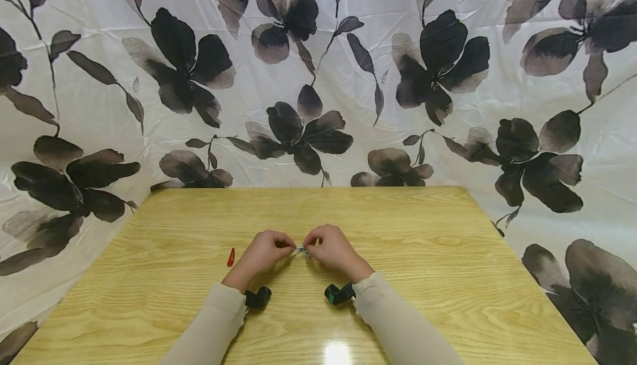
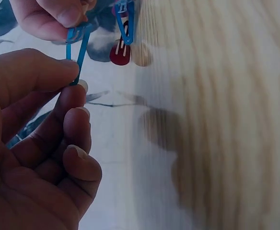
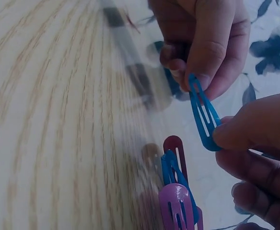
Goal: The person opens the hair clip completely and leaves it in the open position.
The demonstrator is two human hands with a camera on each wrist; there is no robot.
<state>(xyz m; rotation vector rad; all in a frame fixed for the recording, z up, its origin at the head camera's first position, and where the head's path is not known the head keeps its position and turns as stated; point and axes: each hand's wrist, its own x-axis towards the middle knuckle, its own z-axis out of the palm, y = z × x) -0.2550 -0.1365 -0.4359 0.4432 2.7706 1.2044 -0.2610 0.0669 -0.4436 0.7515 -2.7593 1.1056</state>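
Note:
A blue snap hair clip (image 3: 204, 117) is held stretched between both hands over the table. My left hand (image 1: 267, 251) pinches its narrow end between thumb and forefinger, the other fingers loosely bent, as the left wrist view shows. At the clip's wide, slotted end, my right hand (image 1: 332, 248) has its thumb and forefinger pinched on the edge. Close below the right hand lies a small cluster of hair clips: a pink clip (image 3: 176, 203) in front, a second blue clip (image 3: 183, 179) under it, and a dark red clip (image 3: 176, 143) behind.
A red hair clip (image 1: 231, 257) lies alone on the wooden table (image 1: 398, 221), left of the left hand. Each wrist wears a black camera, the left camera (image 1: 259, 297) and the right camera (image 1: 339, 294). A flower-print cloth (image 1: 368, 94) hangs behind the table.

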